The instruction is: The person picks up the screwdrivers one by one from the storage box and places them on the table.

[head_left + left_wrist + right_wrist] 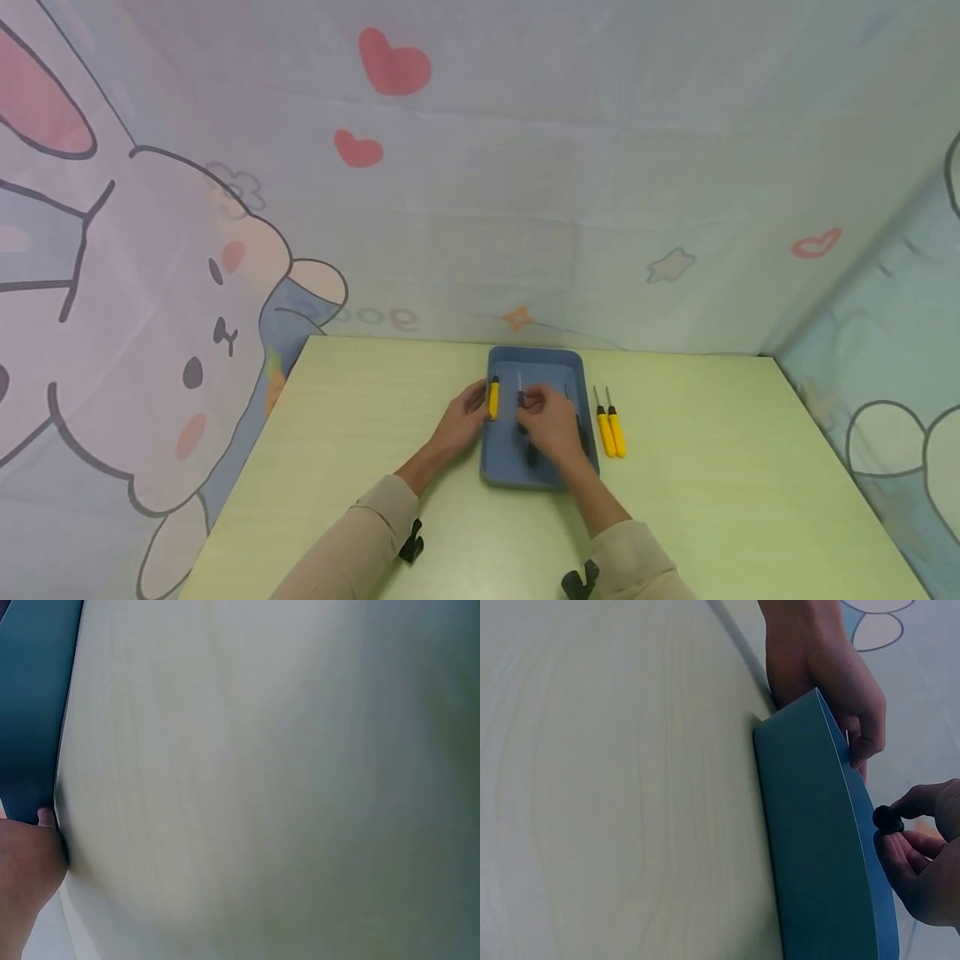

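Observation:
In the head view, a blue tray stands on the table. My left hand grips its left rim, as the right wrist view also shows with the left hand at the tray wall. My right hand, over the tray, pinches a screwdriver with a black handle; the handle's round black end shows between thumb and fingers in the right wrist view. Inside, a screwdriver with a yellow handle lies along the left wall. Another dark handle lies at the right, partly hidden by my hand.
Two screwdrivers with yellow handles lie side by side on the table, right of the tray, shafts pointing away. The light table ends at a printed cloth backdrop behind and at the sides.

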A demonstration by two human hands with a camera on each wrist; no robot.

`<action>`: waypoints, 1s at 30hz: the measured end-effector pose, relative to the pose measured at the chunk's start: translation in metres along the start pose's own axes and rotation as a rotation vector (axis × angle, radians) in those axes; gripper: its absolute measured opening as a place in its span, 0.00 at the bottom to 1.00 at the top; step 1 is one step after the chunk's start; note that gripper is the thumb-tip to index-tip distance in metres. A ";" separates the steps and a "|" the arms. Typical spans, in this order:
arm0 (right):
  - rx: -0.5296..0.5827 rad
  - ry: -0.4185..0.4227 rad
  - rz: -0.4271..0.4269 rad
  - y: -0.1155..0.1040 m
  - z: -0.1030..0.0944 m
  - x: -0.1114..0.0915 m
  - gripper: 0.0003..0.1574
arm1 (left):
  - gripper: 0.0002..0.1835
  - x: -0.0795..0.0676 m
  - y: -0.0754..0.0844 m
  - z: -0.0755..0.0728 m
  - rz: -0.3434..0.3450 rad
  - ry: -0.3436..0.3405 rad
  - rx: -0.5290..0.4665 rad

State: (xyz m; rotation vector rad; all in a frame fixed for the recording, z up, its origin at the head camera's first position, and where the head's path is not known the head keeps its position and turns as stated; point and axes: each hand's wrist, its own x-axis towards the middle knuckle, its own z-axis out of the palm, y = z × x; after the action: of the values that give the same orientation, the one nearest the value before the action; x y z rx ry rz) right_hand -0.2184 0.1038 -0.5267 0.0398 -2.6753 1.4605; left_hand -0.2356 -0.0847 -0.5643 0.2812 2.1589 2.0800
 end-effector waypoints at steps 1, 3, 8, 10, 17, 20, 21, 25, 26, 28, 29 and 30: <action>-0.005 0.000 0.001 0.001 -0.001 0.001 0.19 | 0.35 -0.002 0.004 0.000 0.002 0.002 0.002; -0.010 0.000 0.000 0.002 -0.002 0.002 0.19 | 0.34 -0.004 0.009 0.001 0.010 0.005 0.011; -0.015 0.006 -0.011 0.003 -0.004 0.005 0.20 | 0.34 -0.005 0.012 0.001 0.014 0.004 0.012; -0.015 0.005 -0.007 0.004 -0.005 0.005 0.20 | 0.34 -0.003 0.009 0.001 0.002 -0.001 0.000; 0.001 0.006 -0.002 0.004 -0.011 0.005 0.19 | 0.36 0.007 -0.013 0.000 0.001 0.003 0.017; -0.007 0.007 -0.002 0.005 -0.013 0.005 0.20 | 0.36 0.008 -0.016 0.000 0.007 0.013 0.029; -0.008 0.008 -0.001 0.006 -0.014 0.006 0.20 | 0.36 0.008 -0.016 0.000 0.008 0.014 0.032; 0.001 0.013 0.011 0.006 -0.019 0.005 0.20 | 0.37 0.007 -0.016 0.000 0.010 0.016 0.040; 0.006 0.015 0.013 0.007 -0.020 0.005 0.20 | 0.37 0.006 -0.015 0.000 0.008 0.017 0.043; 0.016 0.016 0.013 0.007 -0.023 0.005 0.21 | 0.36 0.006 -0.014 0.001 0.003 0.018 0.047; 0.016 0.017 0.014 0.008 -0.024 0.005 0.21 | 0.36 0.005 -0.014 0.001 0.002 0.019 0.047; 0.014 0.019 0.013 0.009 -0.025 0.005 0.21 | 0.36 0.005 -0.014 0.001 0.004 0.019 0.047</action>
State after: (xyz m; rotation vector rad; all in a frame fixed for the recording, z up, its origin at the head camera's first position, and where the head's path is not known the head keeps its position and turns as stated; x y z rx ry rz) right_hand -0.2222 0.1296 -0.5203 0.0097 -2.6554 1.4752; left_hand -0.2412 -0.0826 -0.5785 0.2710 2.2220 2.0448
